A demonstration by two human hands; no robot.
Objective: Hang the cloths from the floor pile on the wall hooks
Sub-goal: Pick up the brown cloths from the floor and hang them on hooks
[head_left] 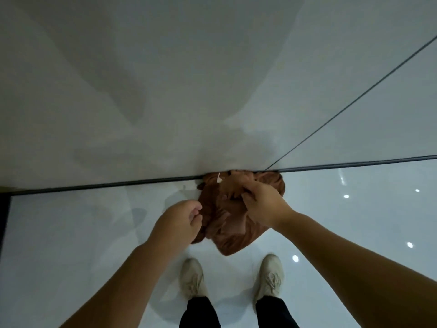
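Note:
A pile of brown cloths (233, 223) lies on the glossy white floor, pushed against the foot of the wall. A small white tag (219, 178) shows on its far side. My right hand (262, 204) reaches down onto the pile and pinches a fold of the top brown cloth between thumb and fingers. My left hand (181, 221) hovers at the pile's left edge with its fingers loosely curled, and it holds nothing that I can see. No wall hooks are in view.
The pale grey wall (142, 91) rises right behind the pile, with a dark strip (106, 185) along its base and a dark diagonal seam (354, 95) at the right. My two feet in beige shoes (192, 278) stand just in front of the pile.

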